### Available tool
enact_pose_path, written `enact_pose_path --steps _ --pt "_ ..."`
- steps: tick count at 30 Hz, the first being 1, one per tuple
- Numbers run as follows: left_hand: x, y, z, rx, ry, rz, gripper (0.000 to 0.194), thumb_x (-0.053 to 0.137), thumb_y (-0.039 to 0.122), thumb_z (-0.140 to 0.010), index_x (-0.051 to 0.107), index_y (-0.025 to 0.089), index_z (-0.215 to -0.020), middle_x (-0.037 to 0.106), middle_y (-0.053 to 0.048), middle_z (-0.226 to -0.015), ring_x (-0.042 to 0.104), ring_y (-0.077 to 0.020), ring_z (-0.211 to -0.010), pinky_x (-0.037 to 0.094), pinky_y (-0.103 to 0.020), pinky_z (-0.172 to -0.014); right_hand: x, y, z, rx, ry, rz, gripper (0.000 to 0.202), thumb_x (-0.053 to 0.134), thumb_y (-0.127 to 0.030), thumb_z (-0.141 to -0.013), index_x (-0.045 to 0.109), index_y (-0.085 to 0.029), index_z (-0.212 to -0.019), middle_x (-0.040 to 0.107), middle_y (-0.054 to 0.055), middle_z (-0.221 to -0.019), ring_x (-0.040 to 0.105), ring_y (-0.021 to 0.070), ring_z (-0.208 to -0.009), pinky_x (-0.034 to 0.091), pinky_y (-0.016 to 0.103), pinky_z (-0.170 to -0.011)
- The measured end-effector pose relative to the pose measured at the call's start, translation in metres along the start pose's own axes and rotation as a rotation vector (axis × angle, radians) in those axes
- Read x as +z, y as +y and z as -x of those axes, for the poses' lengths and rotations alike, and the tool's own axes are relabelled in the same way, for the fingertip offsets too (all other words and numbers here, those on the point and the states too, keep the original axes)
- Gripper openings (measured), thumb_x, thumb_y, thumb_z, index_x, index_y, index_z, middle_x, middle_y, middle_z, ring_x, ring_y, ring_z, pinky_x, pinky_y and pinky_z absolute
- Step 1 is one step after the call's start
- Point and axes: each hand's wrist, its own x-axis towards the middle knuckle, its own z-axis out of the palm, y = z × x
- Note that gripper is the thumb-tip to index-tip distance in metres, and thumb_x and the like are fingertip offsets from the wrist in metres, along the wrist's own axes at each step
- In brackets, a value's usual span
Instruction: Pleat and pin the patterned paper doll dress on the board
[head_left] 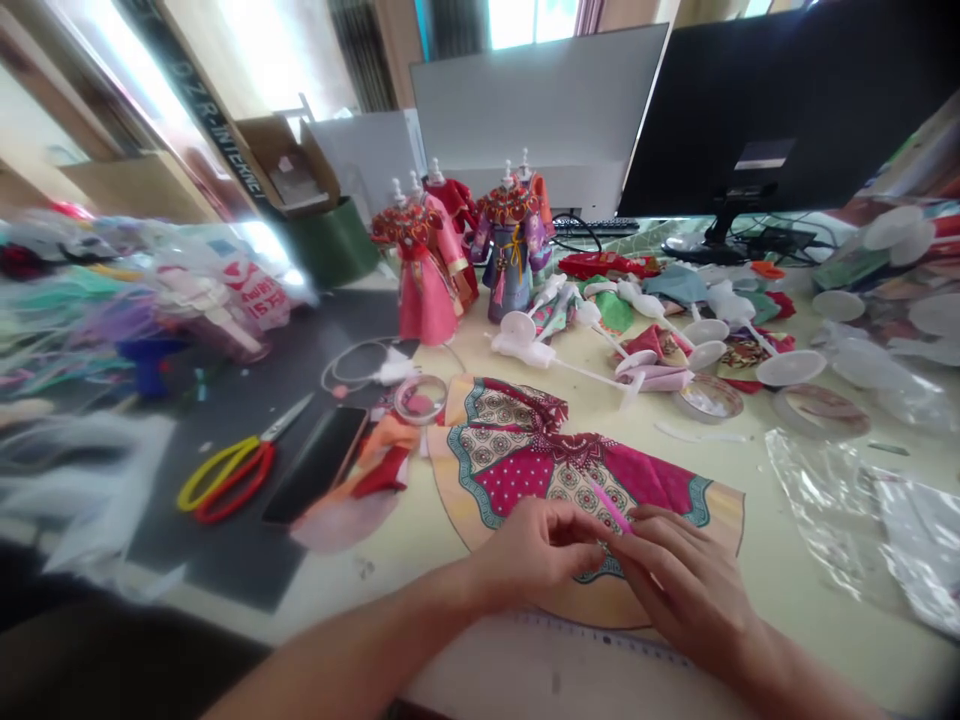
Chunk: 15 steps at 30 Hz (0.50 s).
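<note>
On table [416, 550], patterned fabric [574, 455], magenta panels [656, 475]

My head carries the camera, which looks forward and down onto the cloth [574, 483], near enough for fine detail, with my left hand [541, 548] and right hand [690, 570] over the cloth's nearer part. The view is wide: left of the cloth beyond the scissors [264, 443], right to the plastic [817, 515], and behind it over the dresses [429, 295] to the monitors [757, 110].
</note>
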Motion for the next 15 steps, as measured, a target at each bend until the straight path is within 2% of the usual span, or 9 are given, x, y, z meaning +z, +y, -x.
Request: enact_pose_path --steps 3,7,15 --pt "0.002 0.001 0.002 0.183 0.071 -0.278 0.019 0.059 0.025 -0.078 0.069 0.015 -0.091 0.062 -0.004 -0.073 0.055 -0.0131 -0.067 0.043 -0.023 -0.061 0.0 -0.001 0.0 -0.018 -0.007 0.001 0.015 0.051 -0.006 -0.081 0.057 -0.013 -0.092 0.058 0.004 -0.07 0.058 0.0164 -0.071 0.05 0.033 -0.071" --pt "0.002 0.0 0.002 0.424 0.104 -0.534 0.017 0.054 0.022 -0.081 0.068 0.015 -0.089 0.062 -0.005 -0.072 0.055 -0.0145 -0.069 0.044 -0.025 -0.067 0.001 0.0 0.001 -0.017 -0.02 0.004 0.013 0.049 -0.007 -0.082 0.056 -0.014 -0.091 0.06 0.006 -0.073 0.059 0.0183 -0.074 0.049 0.032 -0.069" --pt "0.0 -0.008 0.001 0.553 0.099 -0.772 0.019 0.047 0.023 -0.087 0.065 0.017 -0.091 0.067 -0.007 -0.083 0.057 -0.0173 -0.075 0.042 -0.03 -0.075 0.001 -0.001 0.001 -0.006 -0.046 -0.044 0.014 0.047 -0.006 -0.083 0.053 -0.014 -0.092 0.059 0.005 -0.072 0.057 0.0166 -0.07 0.049 0.033 -0.071"
